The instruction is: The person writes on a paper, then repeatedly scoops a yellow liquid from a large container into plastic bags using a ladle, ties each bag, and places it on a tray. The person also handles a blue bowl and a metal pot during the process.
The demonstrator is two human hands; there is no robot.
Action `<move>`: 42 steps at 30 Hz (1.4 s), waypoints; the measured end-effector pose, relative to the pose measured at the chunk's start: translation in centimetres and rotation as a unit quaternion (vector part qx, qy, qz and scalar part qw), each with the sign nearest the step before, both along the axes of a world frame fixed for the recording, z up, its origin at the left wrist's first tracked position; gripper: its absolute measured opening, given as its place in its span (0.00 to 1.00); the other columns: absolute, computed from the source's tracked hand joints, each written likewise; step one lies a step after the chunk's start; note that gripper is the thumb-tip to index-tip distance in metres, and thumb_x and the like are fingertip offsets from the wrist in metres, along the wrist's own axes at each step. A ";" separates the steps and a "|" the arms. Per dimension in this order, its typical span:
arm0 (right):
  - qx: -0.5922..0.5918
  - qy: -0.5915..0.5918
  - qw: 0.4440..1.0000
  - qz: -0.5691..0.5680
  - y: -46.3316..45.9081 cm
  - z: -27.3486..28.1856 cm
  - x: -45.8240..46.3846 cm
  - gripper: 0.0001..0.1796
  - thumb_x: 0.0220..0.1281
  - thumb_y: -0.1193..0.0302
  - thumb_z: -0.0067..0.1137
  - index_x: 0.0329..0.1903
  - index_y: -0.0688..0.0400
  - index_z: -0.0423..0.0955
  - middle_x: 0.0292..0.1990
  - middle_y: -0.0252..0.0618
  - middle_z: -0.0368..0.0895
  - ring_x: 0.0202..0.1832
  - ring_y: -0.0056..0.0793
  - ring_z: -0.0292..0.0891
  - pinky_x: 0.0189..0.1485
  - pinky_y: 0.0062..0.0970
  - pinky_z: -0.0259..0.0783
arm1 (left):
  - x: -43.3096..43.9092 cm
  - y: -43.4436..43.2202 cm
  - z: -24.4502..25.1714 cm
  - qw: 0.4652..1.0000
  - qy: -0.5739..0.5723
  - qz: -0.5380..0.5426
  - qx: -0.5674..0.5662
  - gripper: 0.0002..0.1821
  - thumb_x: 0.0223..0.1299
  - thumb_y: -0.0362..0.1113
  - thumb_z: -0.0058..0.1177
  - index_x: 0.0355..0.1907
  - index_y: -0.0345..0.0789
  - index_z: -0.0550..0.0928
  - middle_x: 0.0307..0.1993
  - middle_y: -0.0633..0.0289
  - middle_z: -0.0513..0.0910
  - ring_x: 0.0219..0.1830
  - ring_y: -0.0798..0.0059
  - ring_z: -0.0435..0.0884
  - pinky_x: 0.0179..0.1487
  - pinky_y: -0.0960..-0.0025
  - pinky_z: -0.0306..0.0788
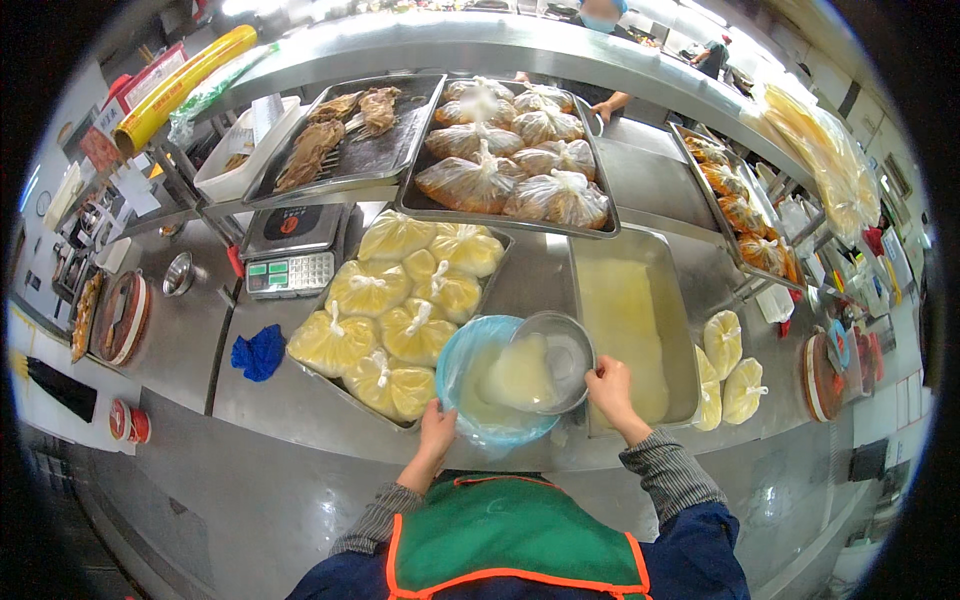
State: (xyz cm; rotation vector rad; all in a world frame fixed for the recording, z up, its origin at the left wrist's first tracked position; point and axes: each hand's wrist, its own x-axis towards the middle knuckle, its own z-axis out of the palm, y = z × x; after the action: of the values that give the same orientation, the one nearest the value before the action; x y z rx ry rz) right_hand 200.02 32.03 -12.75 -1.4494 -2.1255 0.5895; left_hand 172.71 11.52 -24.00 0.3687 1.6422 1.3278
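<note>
In front of me stands a light blue bowl (459, 352), lined with a clear plastic bag, with pale yellow liquid inside. My left hand (437, 431) grips the bowl's near left edge together with the bag. A metal bowl (566, 352) is tilted over the liner, and my right hand (611, 386) holds it by its right rim. Pale yellow liquid (525, 371) lies at its lower left side, over the lined bowl. Just right of it is a deep steel pan (679, 330) with a layer of the same yellow liquid (619, 322).
Tied bags of yellow liquid (367, 289) fill a tray on the left; several more (724, 345) lie at right. Behind are a digital scale (289, 255), a blue cloth (257, 352), and a raised shelf carrying a tray of bagged food (517, 150) and a meat tray (360, 142). Across it, another person's hand (611, 105) shows.
</note>
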 end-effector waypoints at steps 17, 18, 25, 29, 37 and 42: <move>0.013 0.148 0.981 -0.128 0.4 2.5 4.0 0.07 0.52 0.78 0.58 0.26 0.62 0.68 0.21 0.45 0.73 0.23 0.35 0.73 0.26 0.32 0.67 | -0.7 0.0 -1.2 0.999 -0.024 -0.030 0.011 0.20 0.67 0.30 0.46 0.61 0.33 0.69 0.41 0.59 0.81 0.38 0.73 0.81 0.32 0.69 0.75; -0.008 0.210 0.966 -0.151 1.6 2.1 5.9 0.08 0.52 0.77 0.58 0.26 0.64 0.68 0.21 0.46 0.73 0.23 0.34 0.72 0.27 0.34 0.66 | -0.7 0.0 -1.3 0.999 -0.028 -0.024 0.011 0.19 0.67 0.30 0.46 0.61 0.33 0.69 0.42 0.59 0.81 0.39 0.72 0.81 0.33 0.69 0.75; 0.253 -0.173 0.924 -0.228 8.4 -1.8 16.4 0.05 0.56 0.75 0.54 0.34 0.61 0.70 0.29 0.50 0.78 0.32 0.47 0.79 0.33 0.45 0.72 | -0.4 -0.3 -1.5 0.998 -0.047 -0.030 -0.005 0.19 0.67 0.28 0.44 0.61 0.34 0.69 0.46 0.58 0.79 0.41 0.70 0.81 0.34 0.67 0.78; 0.294 -0.309 0.882 -0.201 9.2 -4.2 17.8 0.05 0.56 0.74 0.55 0.36 0.58 0.72 0.30 0.45 0.78 0.32 0.46 0.80 0.33 0.42 0.75 | -0.3 -0.5 -1.5 0.997 -0.078 -0.030 0.007 0.20 0.67 0.27 0.43 0.61 0.34 0.68 0.47 0.57 0.79 0.43 0.67 0.82 0.36 0.64 0.80; 0.067 -0.143 0.954 -0.256 7.0 -8.7 14.6 0.03 0.51 0.77 0.57 0.29 0.64 0.74 0.25 0.48 0.79 0.25 0.48 0.79 0.32 0.42 0.78 | -0.1 -0.4 -1.1 0.997 -0.080 -0.007 -0.012 0.20 0.66 0.28 0.43 0.61 0.34 0.69 0.48 0.58 0.78 0.44 0.67 0.82 0.37 0.62 0.81; -0.304 0.320 0.840 -0.317 6.9 -9.7 14.6 0.02 0.50 0.82 0.59 0.25 0.68 0.75 0.21 0.44 0.77 0.20 0.36 0.78 0.20 0.36 0.75 | -0.4 -0.5 -0.1 0.997 -0.054 -0.024 -0.042 0.19 0.67 0.29 0.43 0.60 0.35 0.69 0.47 0.60 0.79 0.42 0.70 0.81 0.34 0.66 0.79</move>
State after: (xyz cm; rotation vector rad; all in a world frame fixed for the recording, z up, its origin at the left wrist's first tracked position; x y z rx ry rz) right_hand 214.64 38.95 -22.40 -1.7992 -0.8775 1.3116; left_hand 172.33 11.05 -24.05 0.2800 1.5843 1.2171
